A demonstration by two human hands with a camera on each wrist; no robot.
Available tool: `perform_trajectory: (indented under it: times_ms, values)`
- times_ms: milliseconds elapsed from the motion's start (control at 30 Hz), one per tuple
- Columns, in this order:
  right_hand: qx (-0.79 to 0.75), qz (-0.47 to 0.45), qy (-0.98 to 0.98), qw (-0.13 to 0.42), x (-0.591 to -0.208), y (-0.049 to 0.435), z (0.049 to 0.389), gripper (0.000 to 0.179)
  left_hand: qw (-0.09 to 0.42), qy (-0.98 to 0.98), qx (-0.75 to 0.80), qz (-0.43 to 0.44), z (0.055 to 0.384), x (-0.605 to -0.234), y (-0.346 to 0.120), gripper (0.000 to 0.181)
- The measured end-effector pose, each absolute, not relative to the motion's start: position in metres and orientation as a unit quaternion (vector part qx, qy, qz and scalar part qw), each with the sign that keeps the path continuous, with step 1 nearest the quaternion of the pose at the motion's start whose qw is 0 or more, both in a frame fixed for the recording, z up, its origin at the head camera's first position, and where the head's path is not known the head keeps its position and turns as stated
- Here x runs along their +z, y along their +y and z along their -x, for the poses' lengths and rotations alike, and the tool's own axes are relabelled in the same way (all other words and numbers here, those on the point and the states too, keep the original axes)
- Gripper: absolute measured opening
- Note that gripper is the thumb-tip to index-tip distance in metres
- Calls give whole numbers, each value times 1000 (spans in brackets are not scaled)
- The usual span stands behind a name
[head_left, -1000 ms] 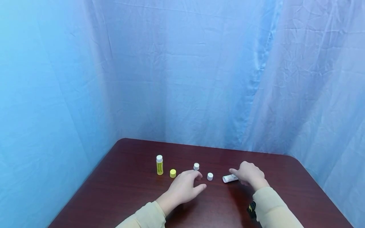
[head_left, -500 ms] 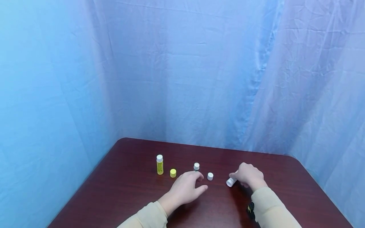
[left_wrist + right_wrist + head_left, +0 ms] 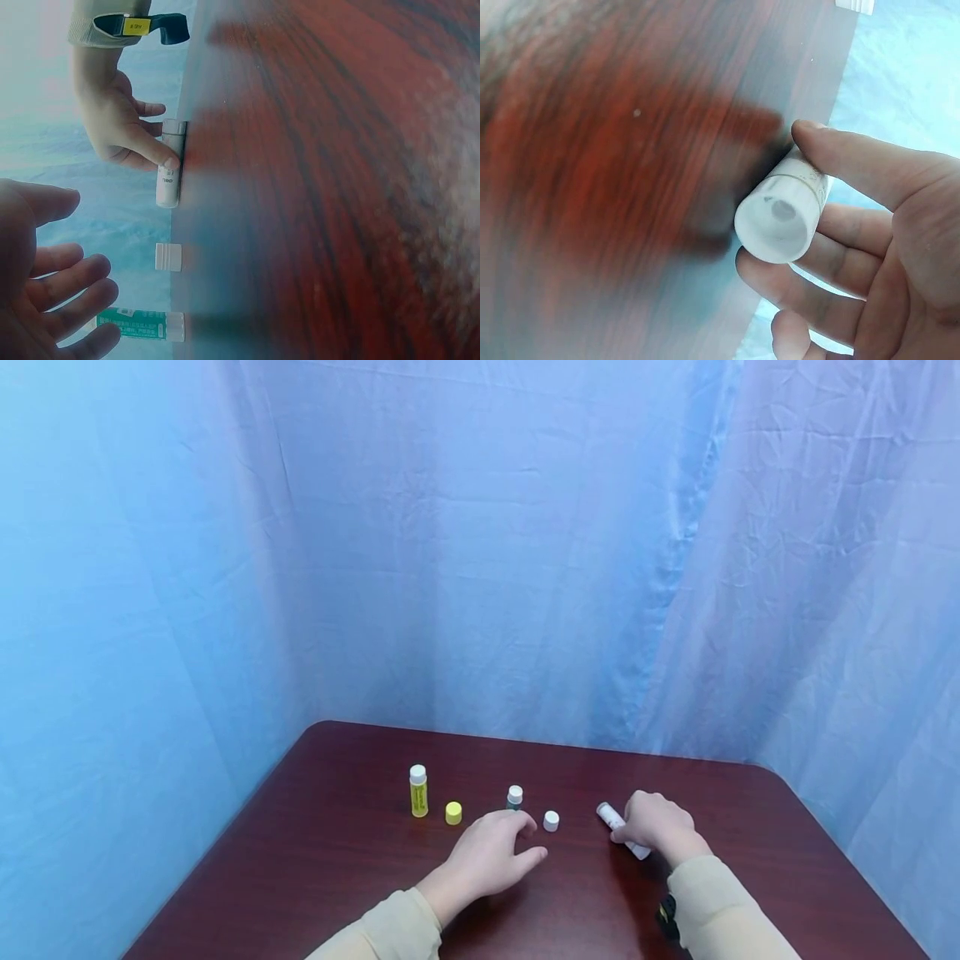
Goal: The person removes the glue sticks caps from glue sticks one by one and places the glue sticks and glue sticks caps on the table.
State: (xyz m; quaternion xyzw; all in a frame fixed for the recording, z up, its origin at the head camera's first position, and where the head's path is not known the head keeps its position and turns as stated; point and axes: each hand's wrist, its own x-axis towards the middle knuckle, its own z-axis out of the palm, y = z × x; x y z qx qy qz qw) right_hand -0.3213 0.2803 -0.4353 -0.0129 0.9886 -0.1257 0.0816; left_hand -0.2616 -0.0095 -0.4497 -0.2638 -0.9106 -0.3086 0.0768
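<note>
A white glue stick [image 3: 611, 816] lies slantwise low over the table, and my right hand [image 3: 658, 822] pinches it between thumb and fingers. Its hollow round end [image 3: 778, 217] faces the right wrist camera; whether it touches the table I cannot tell. My left hand [image 3: 487, 852] holds nothing, its fingers loosely bent. Just beyond them stands a green glue stick [image 3: 139, 324] with a white top, partly hidden by the hand in the head view. Between the two hands sits a small white cap [image 3: 551, 822].
To the left on the dark red table [image 3: 360, 877] stand a yellow glue stick [image 3: 419, 795] with a white top and a small yellow cap [image 3: 453, 813]. Blue curtains [image 3: 487, 568] hang behind the table and at its sides.
The white glue stick has turned in my right hand: its visible end pointed left, then toward the near left, and now points away to the far left. My left hand stays nearly still.
</note>
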Motion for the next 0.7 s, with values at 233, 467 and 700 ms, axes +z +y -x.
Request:
perform_trajectory:
  times_ms: [233,467,700]
  values:
    - [-119,22,989,80,-437,281,321,23,75,-912,-307,262,262,-450,-10,28]
    - [-118,19,990,75,-437,279,318,29,73,-912,-309,261,262,-451,-10,28]
    - [-123,25,990,69,-438,280,318,23,79,-912,-304,263,262,-451,-10,28]
